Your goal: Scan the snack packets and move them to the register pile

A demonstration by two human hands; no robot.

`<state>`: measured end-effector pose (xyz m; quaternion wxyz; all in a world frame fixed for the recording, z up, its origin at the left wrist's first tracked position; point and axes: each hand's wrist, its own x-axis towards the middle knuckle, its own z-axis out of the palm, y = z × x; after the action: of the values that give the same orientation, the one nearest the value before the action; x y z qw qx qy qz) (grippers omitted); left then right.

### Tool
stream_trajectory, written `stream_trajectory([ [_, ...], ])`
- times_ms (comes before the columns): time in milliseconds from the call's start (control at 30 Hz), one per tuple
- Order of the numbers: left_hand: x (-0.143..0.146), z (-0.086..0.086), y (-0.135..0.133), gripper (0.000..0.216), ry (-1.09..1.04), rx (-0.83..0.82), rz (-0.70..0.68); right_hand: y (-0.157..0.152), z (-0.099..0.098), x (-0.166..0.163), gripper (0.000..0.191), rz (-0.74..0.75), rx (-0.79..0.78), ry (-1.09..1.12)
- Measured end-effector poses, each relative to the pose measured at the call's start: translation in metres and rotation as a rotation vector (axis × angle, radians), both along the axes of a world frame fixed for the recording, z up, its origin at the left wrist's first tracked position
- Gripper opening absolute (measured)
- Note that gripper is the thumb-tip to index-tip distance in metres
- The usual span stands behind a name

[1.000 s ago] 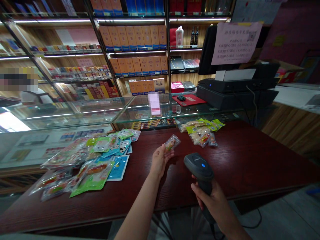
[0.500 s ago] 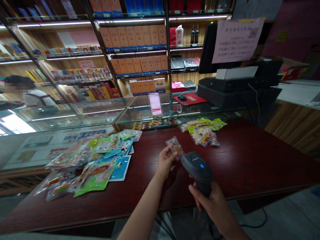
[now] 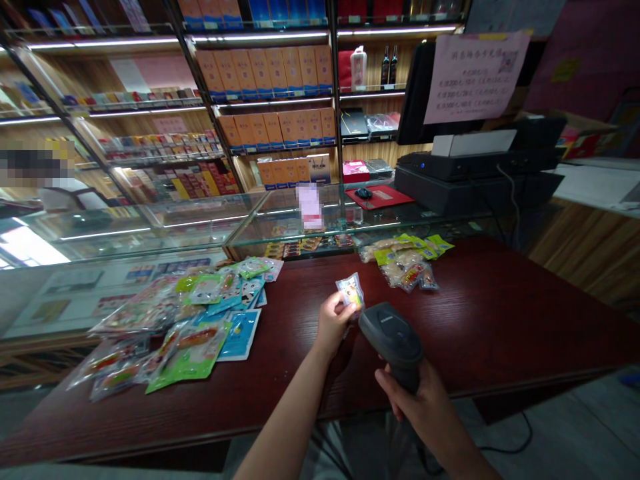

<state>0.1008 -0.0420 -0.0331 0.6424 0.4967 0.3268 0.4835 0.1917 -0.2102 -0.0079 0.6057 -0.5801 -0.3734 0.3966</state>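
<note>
My left hand (image 3: 334, 323) pinches a small clear snack packet (image 3: 351, 291) by its lower edge, just above the dark red table (image 3: 295, 393). Bright light falls on the packet's face. Wrapped around the handle of a black barcode scanner (image 3: 393, 337) is my right hand (image 3: 420, 400); the scanner's head points at the packet from close by. On the left lies a heap of snack packets, with a green packet (image 3: 193, 363) and a blue packet (image 3: 241, 335) at its near side. Farther back on the right sits a smaller pile of yellow-labelled packets (image 3: 400, 257).
A glass display counter (image 3: 240, 230) borders the table's far side. Behind the right pile stand a monitor (image 3: 417, 93), a black cash drawer (image 3: 450, 190) and a mouse (image 3: 363, 193) on a red mat. A person (image 3: 70, 193) is at the far left. Stocked shelves line the back.
The packet in my left hand has tilted slightly and is now brightly lit. The blue light on the scanner's top has gone out. Both hands keep their grip.
</note>
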Motion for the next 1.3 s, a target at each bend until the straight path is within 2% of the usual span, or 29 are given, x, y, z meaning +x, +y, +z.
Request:
stream_trajectory([
  [67, -0.001, 0.000, 0.002, 0.030, 0.063, 0.053, 0.017, 0.000, 0.000, 0.000, 0.036, -0.002, -0.005, -0.001],
  [167, -0.001, -0.001, 0.003, 0.029, 0.083, 0.071, 0.013, 0.000, -0.001, 0.001, 0.036, -0.008, -0.002, 0.006],
  [467, 0.000, -0.006, 0.003, 0.041, -0.005, -0.044, -0.008, -0.001, -0.001, 0.003, 0.037, -0.031, 0.009, 0.012],
  [633, 0.000, -0.005, 0.005, 0.031, 0.069, -0.012, -0.013, -0.002, 0.002, 0.004, 0.036, -0.020, 0.014, 0.021],
  [833, 0.000, -0.005, 0.001, 0.055, -0.093, -0.090, -0.010, -0.003, 0.003, 0.004, 0.035, -0.009, 0.009, 0.014],
  [1067, 0.001, -0.006, 0.001, 0.057, -0.089, -0.073, -0.015, -0.003, -0.005, 0.007, 0.035, -0.034, 0.001, 0.029],
  [1300, 0.001, -0.006, 0.005, 0.049, 0.020, -0.040, 0.055, -0.004, -0.014, 0.020, 0.035, -0.049, 0.023, 0.018],
])
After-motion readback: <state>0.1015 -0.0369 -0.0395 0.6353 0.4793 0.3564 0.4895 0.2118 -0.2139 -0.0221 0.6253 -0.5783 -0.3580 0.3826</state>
